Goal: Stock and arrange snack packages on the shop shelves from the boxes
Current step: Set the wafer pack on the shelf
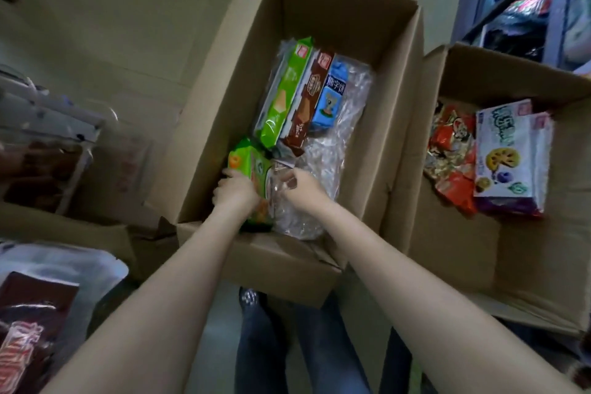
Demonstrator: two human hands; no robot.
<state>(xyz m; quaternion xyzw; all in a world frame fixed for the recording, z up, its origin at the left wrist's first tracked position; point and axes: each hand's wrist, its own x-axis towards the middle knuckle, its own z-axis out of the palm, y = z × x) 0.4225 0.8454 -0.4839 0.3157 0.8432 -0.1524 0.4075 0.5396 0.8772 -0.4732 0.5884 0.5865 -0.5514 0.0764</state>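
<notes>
- While both arms reach into the middle cardboard box, the left hand grips a green-orange snack pack at the box's seven o'clock corner.
- The right hand pinches clear plastic wrap just beside it.
- Risk: tugging the wrap could topple the biscuit packs leaning at twelve o'clock.

Both hands curled, gripping.

Shop stockroom — snack cartons, stocked shelves
</notes>
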